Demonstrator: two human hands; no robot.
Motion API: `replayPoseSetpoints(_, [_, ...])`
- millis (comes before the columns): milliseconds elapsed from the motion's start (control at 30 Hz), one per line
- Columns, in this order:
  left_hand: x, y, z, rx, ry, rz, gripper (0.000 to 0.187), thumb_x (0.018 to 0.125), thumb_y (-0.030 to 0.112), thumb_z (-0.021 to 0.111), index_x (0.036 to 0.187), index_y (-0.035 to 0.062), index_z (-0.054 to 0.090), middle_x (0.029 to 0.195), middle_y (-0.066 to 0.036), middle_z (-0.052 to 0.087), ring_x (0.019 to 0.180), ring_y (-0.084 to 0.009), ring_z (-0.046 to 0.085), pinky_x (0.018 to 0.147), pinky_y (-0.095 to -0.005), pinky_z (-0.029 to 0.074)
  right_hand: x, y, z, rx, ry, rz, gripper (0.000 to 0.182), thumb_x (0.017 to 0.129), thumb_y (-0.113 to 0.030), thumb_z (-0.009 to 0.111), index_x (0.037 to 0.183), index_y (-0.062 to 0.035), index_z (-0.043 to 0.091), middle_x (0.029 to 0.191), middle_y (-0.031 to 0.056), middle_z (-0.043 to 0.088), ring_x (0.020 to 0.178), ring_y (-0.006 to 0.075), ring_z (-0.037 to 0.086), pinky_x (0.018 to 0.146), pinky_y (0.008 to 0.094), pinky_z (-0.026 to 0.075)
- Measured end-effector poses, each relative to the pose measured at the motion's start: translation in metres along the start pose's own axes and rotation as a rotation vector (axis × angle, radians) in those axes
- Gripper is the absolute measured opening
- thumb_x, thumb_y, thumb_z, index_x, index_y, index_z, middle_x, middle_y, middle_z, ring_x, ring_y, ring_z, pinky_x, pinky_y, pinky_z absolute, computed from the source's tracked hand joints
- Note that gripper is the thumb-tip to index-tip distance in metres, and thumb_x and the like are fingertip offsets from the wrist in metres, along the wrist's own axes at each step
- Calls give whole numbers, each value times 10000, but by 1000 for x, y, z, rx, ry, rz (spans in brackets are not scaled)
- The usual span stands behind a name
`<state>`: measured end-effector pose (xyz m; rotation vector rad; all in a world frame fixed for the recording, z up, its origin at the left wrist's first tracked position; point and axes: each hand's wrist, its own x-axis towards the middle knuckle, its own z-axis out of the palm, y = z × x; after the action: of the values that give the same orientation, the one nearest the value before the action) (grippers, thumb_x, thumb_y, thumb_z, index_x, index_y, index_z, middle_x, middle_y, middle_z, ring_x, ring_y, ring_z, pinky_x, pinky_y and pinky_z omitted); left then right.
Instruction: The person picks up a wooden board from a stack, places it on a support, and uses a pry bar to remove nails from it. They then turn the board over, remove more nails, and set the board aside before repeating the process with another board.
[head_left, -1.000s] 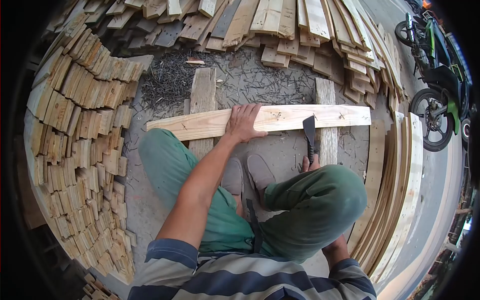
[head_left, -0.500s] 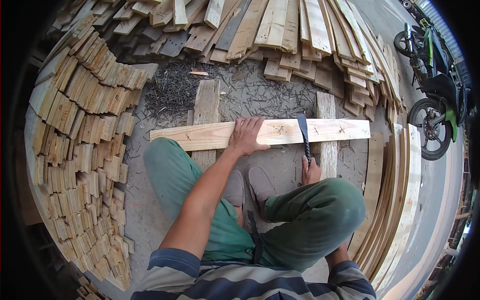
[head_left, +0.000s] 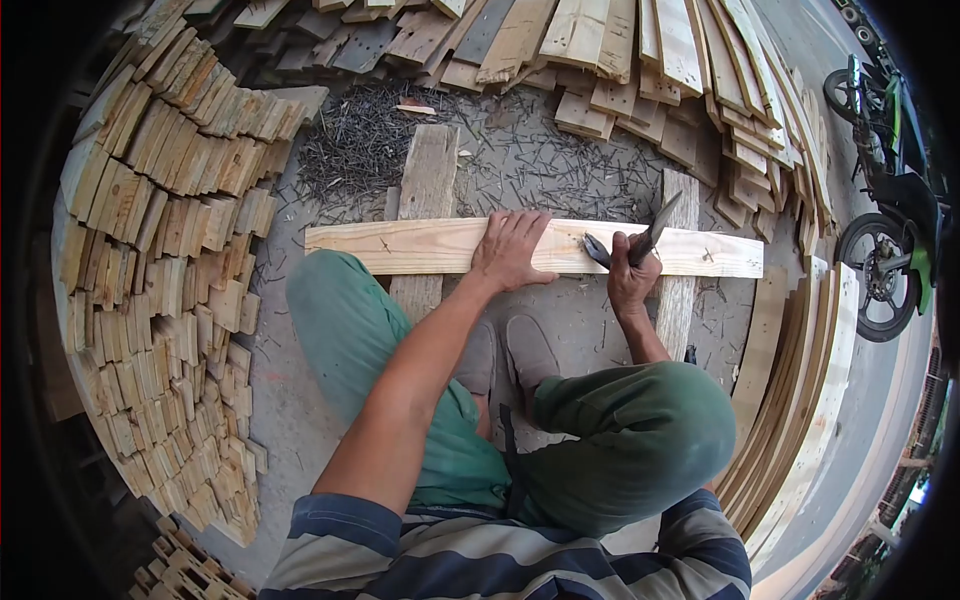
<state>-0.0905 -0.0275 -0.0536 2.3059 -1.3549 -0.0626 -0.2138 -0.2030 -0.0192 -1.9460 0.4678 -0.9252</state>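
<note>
Seen from above, two green-trousered knees bend over two grey-brown slip-on shoes; between and beyond them, the left hand lies spread on one pale plank, fingers at its far edge and thumb near the close one, seemingly to steady it. The right hand is closed around one dark metal pry bar, its lower tip beside small dark marks in the wood. The plank lies crosswise before the knees, bridging two rough timbers, which appear to hold it off the ground. Farther out are a heap of dark nails, too many to count, three groups of stacked boards, left, right and ahead, and one motorcycle at far right
</note>
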Motion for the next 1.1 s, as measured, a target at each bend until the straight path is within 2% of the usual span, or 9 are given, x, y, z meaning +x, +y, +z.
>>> replayPoseSetpoints(167, [0, 1, -3, -13, 6, 8, 1009, 612, 536, 812, 1407, 43, 432, 1304, -118, 526, 1223, -261, 485, 1067, -428, 298, -4, -16, -4, -204, -133, -294, 304, 818, -107, 747, 684, -49, 480, 557, 125, 467, 474, 318, 490, 467, 370, 394])
replayPoseSetpoints(400, [2, -12, 19, 107, 110, 85, 975, 617, 627, 748, 1343, 30, 489, 1246, -110, 557, 1182, -244, 506, 1050, -428, 305, -15, -25, 9, -273, -285, -548, 353, 771, -164, 805, 667, -59, 484, 563, 90, 433, 476, 276, 471, 463, 394, 368])
replayPoseSetpoints(467, [1, -3, 6, -1, 129, 56, 954, 617, 614, 747, 1328, 29, 500, 1239, -111, 561, 1167, -247, 514, 1037, -423, 315, -20, -28, 12, -291, -327, -576, 323, 738, -156, 790, 659, -70, 489, 582, 73, 428, 496, 256, 472, 481, 383, 377])
replayPoseSetpoints(500, [1, -1, 2, -14, 152, 52, 878, 637, 486, 758, 1342, 33, 499, 1214, -111, 578, 1146, -253, 542, 1003, -421, 350, -23, -29, 14, -323, -384, -626, 293, 719, -157, 767, 659, -75, 492, 595, 66, 434, 514, 244, 486, 496, 375, 389])
replayPoseSetpoints(733, [3, -13, 19, 65, 174, 100, 928, 593, 488, 757, 1355, 29, 493, 1212, -109, 582, 1141, -261, 545, 991, -419, 355, -25, -23, 32, -403, -473, -774, 227, 645, -162, 699, 661, -101, 481, 627, 54, 446, 556, 219, 514, 525, 362, 413])
replayPoseSetpoints(833, [3, -5, 7, 102, 32, 44, 961, 624, 534, 770, 1392, 46, 460, 1238, -115, 574, 1164, -275, 534, 1039, -443, 323, -15, -24, 30, -325, -219, -476, 304, 703, -121, 773, 669, -69, 475, 588, 101, 470, 517, 303, 506, 490, 398, 393])
replayPoseSetpoints(867, [1, 7, -9, 69, -93, -32, 979, 634, 555, 775, 1407, 55, 445, 1254, -115, 565, 1181, -277, 523, 1058, -452, 307, -11, -15, 27, -257, -80, -241, 340, 822, -170, 761, 672, -50, 481, 558, 99, 452, 465, 254, 483, 471, 373, 376])
replayPoseSetpoints(933, [-1, 2, 2, 1, -2, -9, 1014, 639, 598, 777, 1428, 70, 421, 1296, -116, 534, 1218, -279, 491, 1086, -466, 274, 17, -13, 19, 82, 153, 335, 450, 963, -339, 656, 661, -70, 457, 560, -27, 394, 508, 66, 358, 442, 295, 308])
replayPoseSetpoints(1100, [2, 1, 4, 24, 2, -10, 1034, 612, 596, 786, 1417, 56, 425, 1299, -120, 518, 1227, -272, 470, 1081, -442, 273, 76, 9, -4, 414, 308, 714, 454, 956, -410, 645, 678, -152, 396, 511, -61, 342, 402, 58, 315, 382, 229, 232])
